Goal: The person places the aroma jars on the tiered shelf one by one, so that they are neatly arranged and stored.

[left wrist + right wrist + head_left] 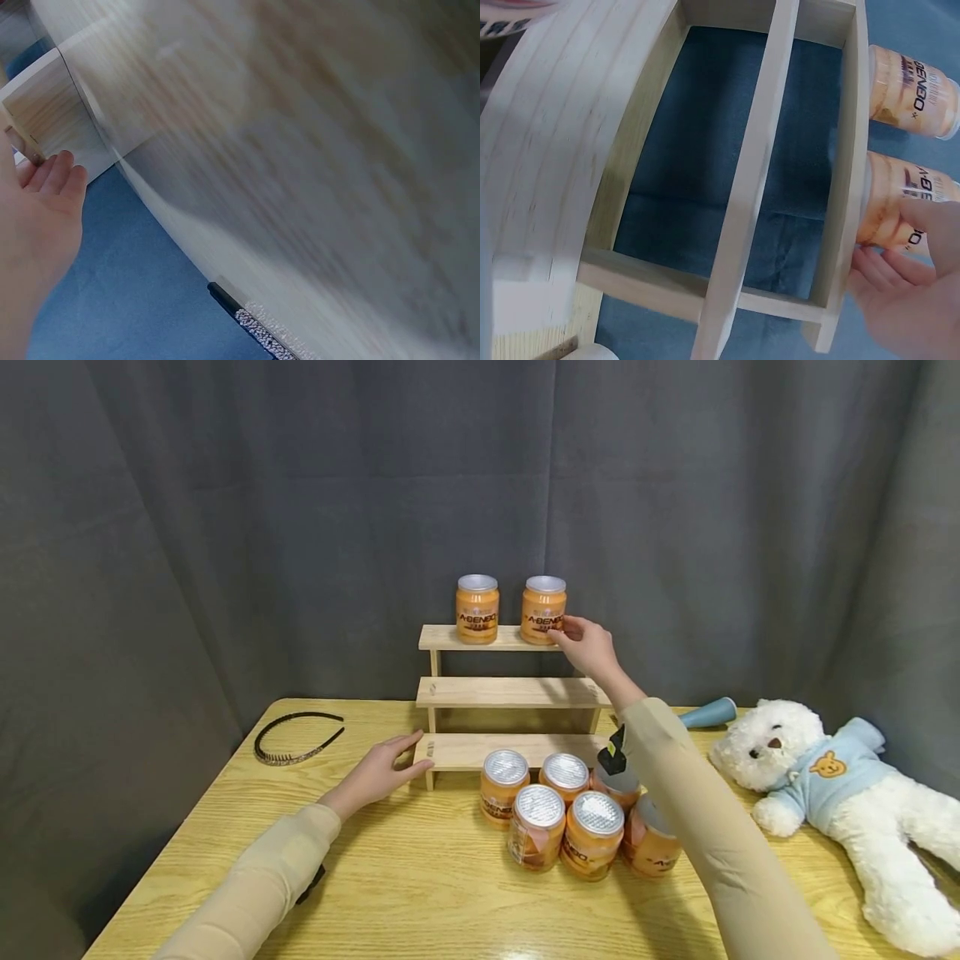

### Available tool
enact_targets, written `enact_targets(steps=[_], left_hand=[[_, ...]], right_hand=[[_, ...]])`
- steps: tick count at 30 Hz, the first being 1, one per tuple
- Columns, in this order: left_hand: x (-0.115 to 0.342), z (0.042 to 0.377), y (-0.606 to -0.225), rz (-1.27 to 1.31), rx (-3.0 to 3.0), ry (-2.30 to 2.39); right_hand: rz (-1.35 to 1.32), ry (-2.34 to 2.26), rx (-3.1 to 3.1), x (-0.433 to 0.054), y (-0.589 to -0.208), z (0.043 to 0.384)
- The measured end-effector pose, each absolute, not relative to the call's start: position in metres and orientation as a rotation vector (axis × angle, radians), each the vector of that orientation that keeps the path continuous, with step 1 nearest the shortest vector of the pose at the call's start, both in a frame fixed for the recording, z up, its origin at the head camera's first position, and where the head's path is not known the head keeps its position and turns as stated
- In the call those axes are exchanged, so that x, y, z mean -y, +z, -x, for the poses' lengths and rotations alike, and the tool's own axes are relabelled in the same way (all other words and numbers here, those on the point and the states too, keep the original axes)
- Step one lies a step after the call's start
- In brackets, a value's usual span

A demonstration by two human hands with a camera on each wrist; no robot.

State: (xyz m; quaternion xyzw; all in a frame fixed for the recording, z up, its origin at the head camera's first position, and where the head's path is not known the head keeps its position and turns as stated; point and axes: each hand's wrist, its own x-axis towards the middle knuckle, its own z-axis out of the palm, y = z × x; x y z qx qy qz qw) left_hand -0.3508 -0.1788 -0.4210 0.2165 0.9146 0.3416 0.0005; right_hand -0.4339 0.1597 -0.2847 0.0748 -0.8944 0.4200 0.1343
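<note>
A three-step wooden display shelf (512, 692) stands at the back of the table, with two orange cans on its top step. My right hand (588, 647) holds the right-hand can (543, 610) low on its side, thumb across the label in the right wrist view and fingers behind. The can's base is at the top board. The other can (477, 608) stands upright to its left, a gap between them. At the left end of the bottom step, my left hand (378, 774) grips the board, thumb in front and fingers behind; the left wrist view shows its fingertips (66, 169) against the wood.
Several more orange cans (538, 827) with silver lids stand grouped before the shelf's right half, partly behind my right sleeve. A black headband (279, 758) lies at the table's left. On the right are a white teddy bear (832, 777) and a blue cone-shaped object (708, 714).
</note>
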Motion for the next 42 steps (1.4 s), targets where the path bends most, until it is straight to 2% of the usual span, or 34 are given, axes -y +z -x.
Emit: enact_targets(steps=[19,42], left_hand=[[0.170,0.358,-0.421,-0.699,-2.863,1.069],[0.172,0.359,-0.422,-0.678,-2.889,1.043]], right_hand=[[-0.304,1.085,2.730,-0.211,-0.267,0.387],[-0.493,1.185,2.727,-0.251,-0.307,0.309]])
